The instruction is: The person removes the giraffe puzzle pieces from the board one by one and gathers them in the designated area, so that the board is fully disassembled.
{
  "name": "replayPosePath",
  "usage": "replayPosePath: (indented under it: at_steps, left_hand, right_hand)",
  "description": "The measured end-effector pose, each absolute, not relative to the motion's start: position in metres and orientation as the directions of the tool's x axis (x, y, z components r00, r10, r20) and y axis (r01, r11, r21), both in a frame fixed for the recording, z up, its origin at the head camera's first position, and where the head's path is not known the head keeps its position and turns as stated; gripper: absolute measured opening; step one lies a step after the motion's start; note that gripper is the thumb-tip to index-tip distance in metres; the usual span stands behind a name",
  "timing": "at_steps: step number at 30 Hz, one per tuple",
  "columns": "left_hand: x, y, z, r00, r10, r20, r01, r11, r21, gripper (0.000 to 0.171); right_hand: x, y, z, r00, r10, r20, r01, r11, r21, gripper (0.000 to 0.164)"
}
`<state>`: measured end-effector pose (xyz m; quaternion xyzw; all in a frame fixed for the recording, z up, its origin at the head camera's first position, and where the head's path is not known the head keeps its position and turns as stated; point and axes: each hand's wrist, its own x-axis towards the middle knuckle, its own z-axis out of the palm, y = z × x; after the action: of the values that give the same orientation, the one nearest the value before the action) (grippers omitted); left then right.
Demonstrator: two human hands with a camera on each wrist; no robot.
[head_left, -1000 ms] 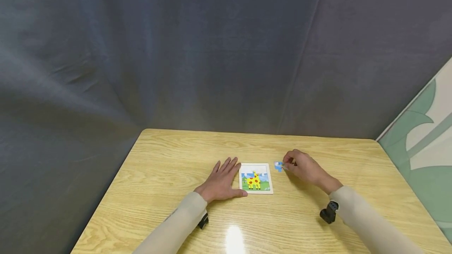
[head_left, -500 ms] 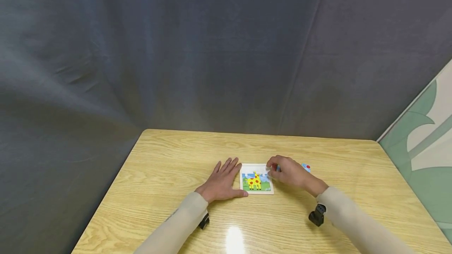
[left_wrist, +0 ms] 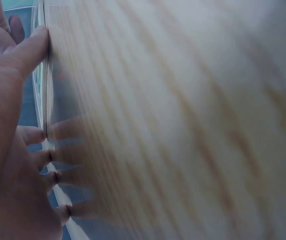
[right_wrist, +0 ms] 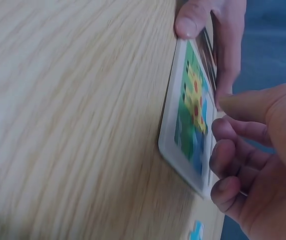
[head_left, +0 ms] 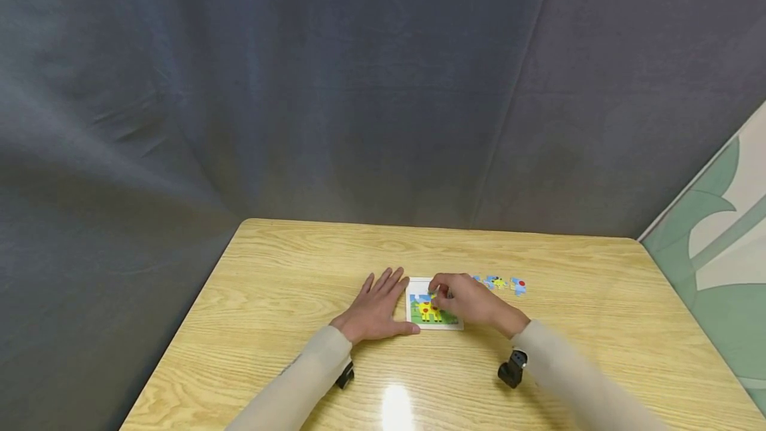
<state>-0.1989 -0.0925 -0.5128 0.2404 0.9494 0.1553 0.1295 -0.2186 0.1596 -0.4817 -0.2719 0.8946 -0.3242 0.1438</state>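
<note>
A white-framed giraffe jigsaw puzzle (head_left: 417, 319) lies flat on the table, its lower part filled with picture and a white strip bare along the top. My left hand (head_left: 374, 314) rests spread beside it, the thumb on the frame's lower left corner and the fingertips by the upper left edge. Over the upper middle of the puzzle, my right hand (head_left: 469, 298) pinches with thumb and index finger what seems to be a small puzzle piece, almost wholly hidden by the fingers. In the right wrist view, the other fingers (right_wrist: 224, 152) curl loosely above the frame.
Right of the frame lie loose puzzle pieces: one with yellow (head_left: 497, 281), one blue with a red dot (head_left: 518, 285), and a blue one partly behind the right hand. A dark curtain (head_left: 383, 98) hangs behind the wooden table (head_left: 299, 251).
My right hand has moved left from the loose pieces to above the puzzle, uncovering pieces it had hidden. The left hand has stayed put.
</note>
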Motion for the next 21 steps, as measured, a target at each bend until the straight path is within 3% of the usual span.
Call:
replayPosePath:
  at_steps: [21]
  left_hand:
    - [-0.199,-0.093,-0.513,-0.846,0.507,-0.168,0.433,0.835,0.34,0.102]
  right_hand:
    - [-0.219,0.127,-0.48,-0.78,-0.58,-0.235,-0.325,0.696,-0.641,0.024]
